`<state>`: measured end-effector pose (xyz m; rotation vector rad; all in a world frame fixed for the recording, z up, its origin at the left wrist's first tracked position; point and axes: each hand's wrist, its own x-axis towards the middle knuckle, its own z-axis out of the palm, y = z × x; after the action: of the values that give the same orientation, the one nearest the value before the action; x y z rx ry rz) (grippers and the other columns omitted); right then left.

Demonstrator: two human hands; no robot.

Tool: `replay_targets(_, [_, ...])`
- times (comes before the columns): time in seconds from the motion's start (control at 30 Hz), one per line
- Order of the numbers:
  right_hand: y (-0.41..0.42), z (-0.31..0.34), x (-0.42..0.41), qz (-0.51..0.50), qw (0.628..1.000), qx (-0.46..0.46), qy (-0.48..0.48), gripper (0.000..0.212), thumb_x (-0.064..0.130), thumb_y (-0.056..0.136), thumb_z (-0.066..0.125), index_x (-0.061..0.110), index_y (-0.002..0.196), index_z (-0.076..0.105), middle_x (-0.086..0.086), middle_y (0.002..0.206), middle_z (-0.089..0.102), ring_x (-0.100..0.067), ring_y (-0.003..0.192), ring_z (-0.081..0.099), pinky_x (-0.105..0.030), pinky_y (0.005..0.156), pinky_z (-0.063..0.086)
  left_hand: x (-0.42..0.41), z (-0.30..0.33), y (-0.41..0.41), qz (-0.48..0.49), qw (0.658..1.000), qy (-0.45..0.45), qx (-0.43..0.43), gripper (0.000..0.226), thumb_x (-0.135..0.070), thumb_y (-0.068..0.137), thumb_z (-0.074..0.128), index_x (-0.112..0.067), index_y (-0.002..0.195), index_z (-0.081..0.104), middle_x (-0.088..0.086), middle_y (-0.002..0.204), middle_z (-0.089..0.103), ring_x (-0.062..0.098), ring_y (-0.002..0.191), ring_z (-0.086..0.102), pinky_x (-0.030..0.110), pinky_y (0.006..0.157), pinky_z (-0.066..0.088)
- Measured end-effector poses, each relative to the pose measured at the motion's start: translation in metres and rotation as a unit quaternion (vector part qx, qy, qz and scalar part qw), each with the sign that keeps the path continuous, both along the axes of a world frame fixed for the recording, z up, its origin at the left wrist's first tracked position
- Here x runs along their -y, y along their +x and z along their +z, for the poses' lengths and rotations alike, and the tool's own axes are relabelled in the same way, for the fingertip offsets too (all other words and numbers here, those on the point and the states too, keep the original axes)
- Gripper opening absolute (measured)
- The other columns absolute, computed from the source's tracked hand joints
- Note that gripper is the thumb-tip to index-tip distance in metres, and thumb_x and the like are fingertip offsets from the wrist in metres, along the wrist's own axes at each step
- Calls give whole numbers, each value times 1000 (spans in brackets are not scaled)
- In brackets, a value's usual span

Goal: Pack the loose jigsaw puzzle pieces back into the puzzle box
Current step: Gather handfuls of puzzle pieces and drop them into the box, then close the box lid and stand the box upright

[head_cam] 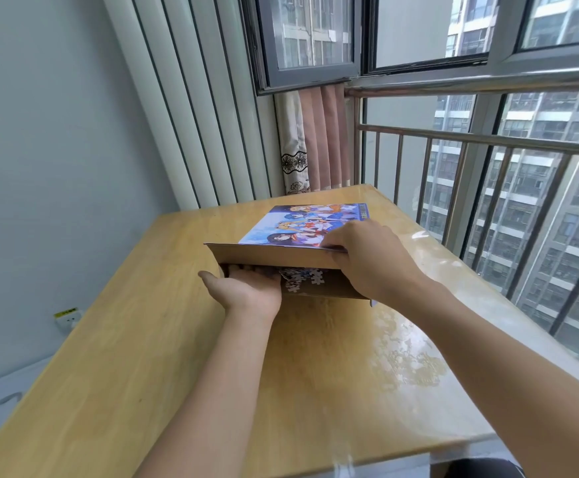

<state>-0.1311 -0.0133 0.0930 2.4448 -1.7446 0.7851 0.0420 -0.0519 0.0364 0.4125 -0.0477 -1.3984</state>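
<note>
Curtain and railing stand behind puzzle box

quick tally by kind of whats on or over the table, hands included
puzzle box: 1
hands: 2, left hand and right hand
puzzle pieces: a cluster inside the box, too hidden to count
total: 3, plus the pieces

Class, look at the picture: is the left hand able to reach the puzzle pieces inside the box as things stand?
Probably yes. The right hand holds the box lid raised, leaving the near side open, and the left hand already has its fingers inside the gap beside the puzzle pieces.
</note>
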Motion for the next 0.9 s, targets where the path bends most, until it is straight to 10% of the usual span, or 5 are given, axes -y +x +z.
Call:
replay_targets(0.13, [1, -3, 1, -5, 1000, -3, -1, 25, 17, 97, 49, 25, 98, 72, 0, 90, 69, -25, 81, 57, -40, 70, 54, -5, -6, 5, -10, 1000, -8, 9, 75, -74, 92, 23, -25, 132, 63, 5, 121, 65, 23, 90, 56, 34, 95, 40])
replay_targets(0.5, [2, -8, 0, -29, 999, -1, -31, 22, 15, 94, 48, 23, 91, 69, 1, 85, 69, -27, 74, 55, -37, 65, 52, -34, -5, 18, -5, 982, 68, 178, 49, -44, 100, 43, -6, 124, 62, 12, 122, 66, 23, 116, 61, 36, 101, 47])
replay_targets(0.6, [0, 4, 4, -44, 996, 5, -81, 19, 10, 91, 54, 22, 88, 69, 0, 78, 67, -26, 71, 54, -35, 61, 49, -51, -4, 31, 191, 866, 75, 457, 10, -22, 91, 64, -14, 97, 66, 4, 96, 68, 18, 85, 63, 32, 70, 53])
replay_targets(0.7, [2, 31, 10, -51, 990, -6, -132, 21, 4, 84, 53, 22, 75, 57, 3, 62, 53, -29, 64, 51, -33, 55, 41, -28, 16, 64, 282, 644, 7, 711, 55, -24, 79, 80, -24, 125, 51, -5, 121, 54, 12, 103, 54, 30, 82, 47])
replay_targets(0.9, [-2, 114, 21, -53, 975, 7, -216, 29, 3, 88, 56, 29, 77, 62, 5, 61, 54, -25, 60, 51, -31, 59, 40, 35, 118, 73, 141, 660, -113, 729, 30, -16, 101, 53, -18, 131, 55, -6, 122, 62, 15, 120, 57, 26, 93, 43])
